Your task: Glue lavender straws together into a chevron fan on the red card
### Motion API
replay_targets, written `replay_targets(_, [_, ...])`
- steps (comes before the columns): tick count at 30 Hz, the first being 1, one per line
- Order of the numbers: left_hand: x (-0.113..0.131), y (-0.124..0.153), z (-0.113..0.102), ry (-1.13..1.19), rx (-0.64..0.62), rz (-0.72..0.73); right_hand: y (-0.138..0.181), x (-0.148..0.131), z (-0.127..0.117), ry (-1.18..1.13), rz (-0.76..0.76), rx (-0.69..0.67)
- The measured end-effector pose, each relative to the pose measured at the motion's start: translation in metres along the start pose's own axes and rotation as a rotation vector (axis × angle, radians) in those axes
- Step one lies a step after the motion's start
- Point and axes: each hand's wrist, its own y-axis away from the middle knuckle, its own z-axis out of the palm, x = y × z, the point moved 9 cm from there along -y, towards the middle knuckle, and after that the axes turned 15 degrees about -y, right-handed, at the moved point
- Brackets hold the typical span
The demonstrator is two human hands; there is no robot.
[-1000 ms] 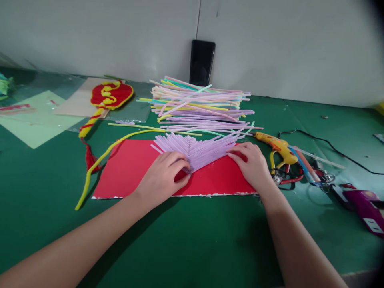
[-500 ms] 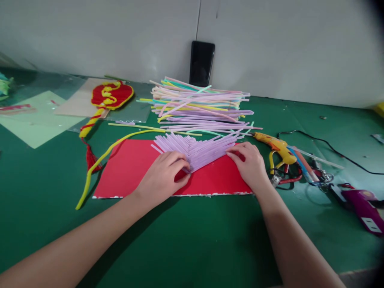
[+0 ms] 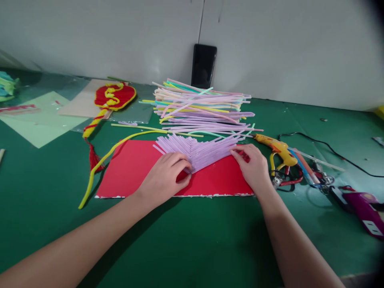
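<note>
Lilac pipe cleaners lie side by side in a V-shaped fan on a red board with a ragged white front edge. My left hand is closed at the fan's lower point, thumb and fingers pinching the pipe cleaners there; its fingertips are partly hidden. At the fan's right end, my right hand pinches the outer end of the lowest pipe cleaner between thumb and forefinger. A bent yellow pipe cleaner curves over the board's left side.
Behind the board lies a pile of pastel pipe cleaners, with a black phone leaning on the wall. A yellow glue gun, pliers and a purple power strip sit right. A red-and-yellow fan ornament lies left.
My right hand has slid slightly outward along the lilac fan's lower edge. My left hand stays at the point. The whole view has shifted a little.
</note>
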Motion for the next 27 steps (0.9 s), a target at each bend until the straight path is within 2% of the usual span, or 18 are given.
replay_targets(7, [-0.005,0.002,-0.006,0.016,0.063,-0.061,0.006,0.026,-0.021,-0.117,0.298,0.195])
replay_targets(15, [-0.011,0.002,-0.003,-0.007,0.063,-0.103,0.016,0.057,-0.028,-0.458,0.464,0.442])
replay_targets(23, [-0.011,0.002,-0.001,-0.001,0.052,-0.108,0.011,0.052,-0.013,-0.748,0.495,0.357])
replay_targets(27, [-0.011,0.003,-0.002,-0.001,0.051,-0.104,0.012,0.055,-0.012,-0.885,0.574,0.381])
